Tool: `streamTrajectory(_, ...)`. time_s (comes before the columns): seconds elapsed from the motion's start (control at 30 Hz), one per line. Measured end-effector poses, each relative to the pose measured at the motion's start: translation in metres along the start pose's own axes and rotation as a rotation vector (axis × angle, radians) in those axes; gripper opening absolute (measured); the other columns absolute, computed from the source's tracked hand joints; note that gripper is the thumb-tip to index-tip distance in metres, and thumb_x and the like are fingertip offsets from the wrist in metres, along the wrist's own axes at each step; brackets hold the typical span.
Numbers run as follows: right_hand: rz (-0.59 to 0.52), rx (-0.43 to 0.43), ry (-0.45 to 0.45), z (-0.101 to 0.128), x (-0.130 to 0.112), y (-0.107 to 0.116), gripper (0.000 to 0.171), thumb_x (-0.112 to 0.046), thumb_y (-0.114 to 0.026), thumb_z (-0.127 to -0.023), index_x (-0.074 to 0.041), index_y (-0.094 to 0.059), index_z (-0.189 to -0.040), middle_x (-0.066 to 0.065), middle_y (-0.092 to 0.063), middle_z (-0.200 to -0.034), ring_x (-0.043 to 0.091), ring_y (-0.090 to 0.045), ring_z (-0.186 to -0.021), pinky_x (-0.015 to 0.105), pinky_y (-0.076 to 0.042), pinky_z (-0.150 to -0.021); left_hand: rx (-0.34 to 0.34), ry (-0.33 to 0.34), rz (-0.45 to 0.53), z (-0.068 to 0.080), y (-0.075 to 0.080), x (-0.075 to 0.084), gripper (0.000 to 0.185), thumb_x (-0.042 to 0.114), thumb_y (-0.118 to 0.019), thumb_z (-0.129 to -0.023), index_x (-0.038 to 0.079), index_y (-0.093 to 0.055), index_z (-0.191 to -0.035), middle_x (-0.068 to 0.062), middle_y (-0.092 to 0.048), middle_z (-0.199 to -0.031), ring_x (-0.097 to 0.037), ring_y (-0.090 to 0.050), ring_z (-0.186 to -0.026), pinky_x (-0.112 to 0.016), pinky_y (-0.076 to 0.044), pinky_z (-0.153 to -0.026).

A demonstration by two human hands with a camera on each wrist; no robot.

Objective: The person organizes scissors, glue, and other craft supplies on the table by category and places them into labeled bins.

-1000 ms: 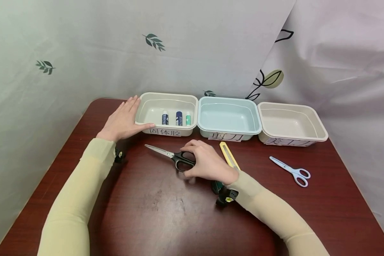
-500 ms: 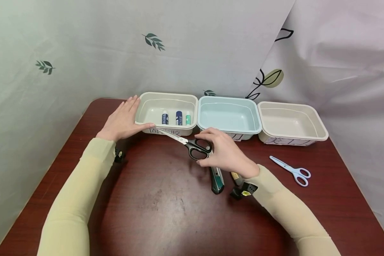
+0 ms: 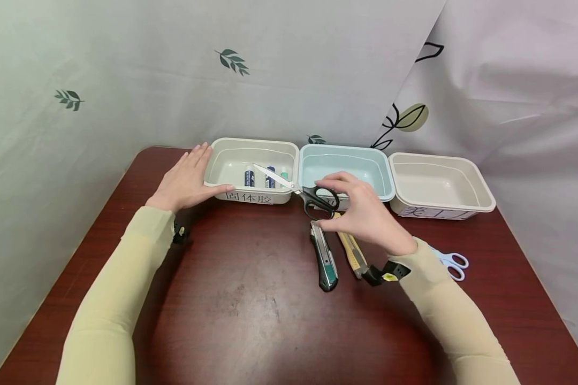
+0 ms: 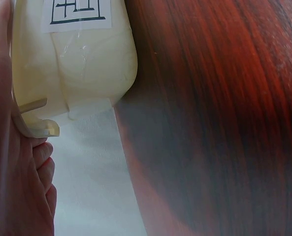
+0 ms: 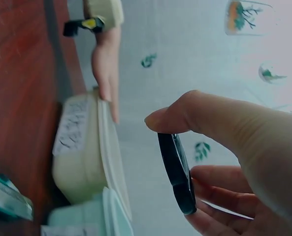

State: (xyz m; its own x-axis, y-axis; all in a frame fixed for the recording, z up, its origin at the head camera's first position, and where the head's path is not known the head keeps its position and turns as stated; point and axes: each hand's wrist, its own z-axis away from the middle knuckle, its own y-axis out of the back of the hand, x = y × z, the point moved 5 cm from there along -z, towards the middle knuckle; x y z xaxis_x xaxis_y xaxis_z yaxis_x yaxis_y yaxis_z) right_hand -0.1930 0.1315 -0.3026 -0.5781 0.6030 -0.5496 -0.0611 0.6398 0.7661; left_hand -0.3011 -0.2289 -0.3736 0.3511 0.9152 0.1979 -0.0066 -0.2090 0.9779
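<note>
Black-handled scissors (image 3: 314, 199) are pinched by their finger loops between the thumb and fingers of my right hand (image 3: 361, 211). They are raised in front of the blue bin (image 3: 387, 184), and their blades point left across the beige bin (image 3: 255, 142) with glue sticks (image 3: 249, 177) in it. In the right wrist view the black handle (image 5: 177, 172) sits between thumb and fingertips. My left hand (image 3: 185, 179) rests with fingers straight on the left rim of that beige bin, thumb along its front edge. In the left wrist view the hand (image 4: 22, 172) lies against the bin's rim (image 4: 40, 129).
Below the right hand lie a green-and-black utility knife (image 3: 325, 259) and a yellow utility knife (image 3: 352, 254). Light-blue scissors (image 3: 455, 263), partly behind the right sleeve, lie further right. Another beige bin (image 3: 486, 200) stands at the right end of the row.
My right hand has lifted the black scissors from the table and carried them up and right toward the blue bin, uncovering the green-and-black knife. My left hand has stayed on the bin.
</note>
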Motion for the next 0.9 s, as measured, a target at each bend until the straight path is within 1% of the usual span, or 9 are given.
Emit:
streamTrajectory(0.17,-0.026,0.024,0.032,-0.003,0.009,0.018,0.072,-0.016,-0.095,-0.068,-0.007,-0.067,-0.134,0.002,-0.061,-0.13,0.022,-0.055,-0.122,0.042,-0.046,-0.102,0.001,0.0,0.001,0.0,0.0,0.0,0.119,0.081,-0.052,-0.086,0.0,-0.009,-0.162,-0.02,-0.009,-0.168,-0.034,-0.008,-0.154,-0.045,-0.003,-0.125)
streamTrajectory(0.33,0.01,0.036,0.053,-0.004,0.02,0.034,0.07,-0.012,-0.094,-0.068,-0.008,-0.068,-0.133,0.002,-0.062,-0.13,0.023,-0.055,-0.121,0.043,-0.046,-0.097,0.001,0.002,0.001,0.001,0.0,0.0,0.119,0.081,-0.053,-0.086,-0.001,-0.01,-0.162,-0.021,-0.01,-0.168,-0.035,-0.009,-0.154,-0.046,-0.005,-0.125)
streamTrajectory(0.47,0.037,0.04,0.021,-0.005,0.031,0.048,0.069,-0.01,-0.093,-0.068,-0.009,-0.068,-0.133,0.002,-0.061,-0.131,0.023,-0.055,-0.12,0.041,-0.046,-0.094,-0.005,0.003,0.002,0.001,0.0,0.0,0.119,0.08,-0.053,-0.087,-0.002,-0.01,-0.162,-0.021,-0.01,-0.167,-0.036,-0.009,-0.154,-0.047,-0.005,-0.124)
streamTrajectory(0.63,0.045,0.038,-0.025,-0.004,0.045,0.064,0.071,-0.008,-0.093,-0.069,-0.007,-0.067,-0.135,0.002,-0.06,-0.13,0.022,-0.054,-0.121,0.038,-0.044,-0.096,-0.007,0.004,0.005,0.001,0.0,-0.001,0.119,0.08,-0.052,-0.087,-0.002,-0.01,-0.162,-0.021,-0.009,-0.167,-0.036,-0.009,-0.154,-0.046,-0.004,-0.125)
streamTrajectory(0.77,0.052,0.037,-0.047,-0.005,0.056,0.075,0.071,-0.007,-0.093,-0.069,-0.006,-0.067,-0.135,0.004,-0.061,-0.129,0.023,-0.054,-0.121,0.043,-0.045,-0.097,-0.005,0.002,0.011,0.0,-0.001,0.0,0.119,0.08,-0.052,-0.087,-0.002,-0.01,-0.162,-0.022,-0.009,-0.167,-0.036,-0.009,-0.154,-0.046,-0.003,-0.125)
streamTrajectory(0.9,0.071,0.041,-0.067,-0.007,0.068,0.084,0.07,-0.008,-0.094,-0.069,-0.005,-0.068,-0.133,0.005,-0.062,-0.126,0.027,-0.057,-0.119,0.046,-0.046,-0.098,0.0,0.001,0.008,0.0,-0.001,-0.001,0.119,0.08,-0.053,-0.087,-0.002,-0.01,-0.162,-0.021,-0.01,-0.167,-0.036,-0.009,-0.153,-0.046,-0.004,-0.125)
